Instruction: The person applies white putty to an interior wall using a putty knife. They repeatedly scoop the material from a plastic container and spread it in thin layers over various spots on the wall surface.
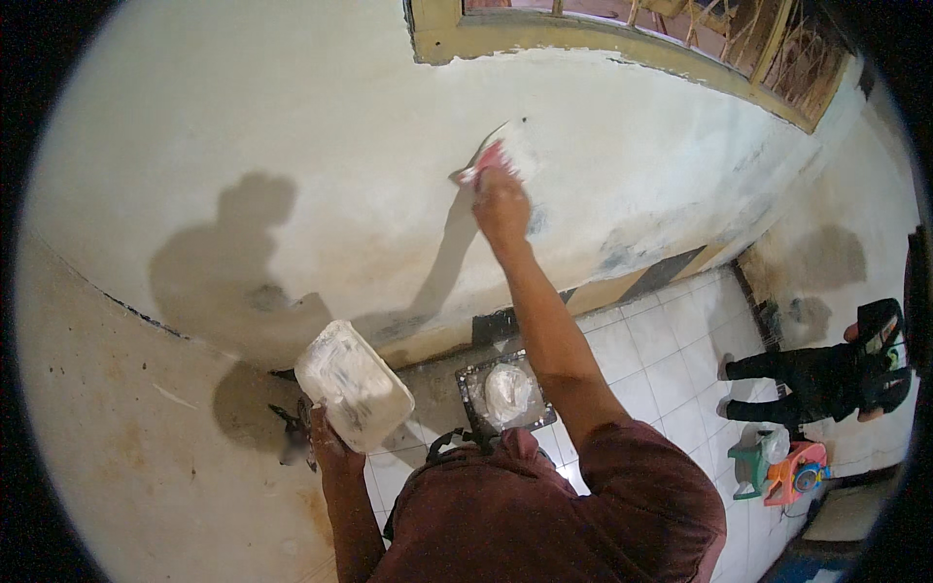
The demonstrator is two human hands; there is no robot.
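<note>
My right hand (501,206) is raised to the pale wall (321,107), closed on a red-handled scraper (494,154) smeared with white filler, its blade against the wall among pale patches. My left hand (335,437) grips a whitish rectangular tub or tray (352,379) coated with filler and grey streaks, held low on the left. Below, on the floor, a white lumpy mass (505,394) lies on a dark, speckled square board (466,398).
A window with a yellow frame (622,60) is set high in the wall. At right a person (841,369) in dark clothes stands on the white tiled floor (661,360), near a green stool (748,466) and an orange stool (792,476) with objects on them.
</note>
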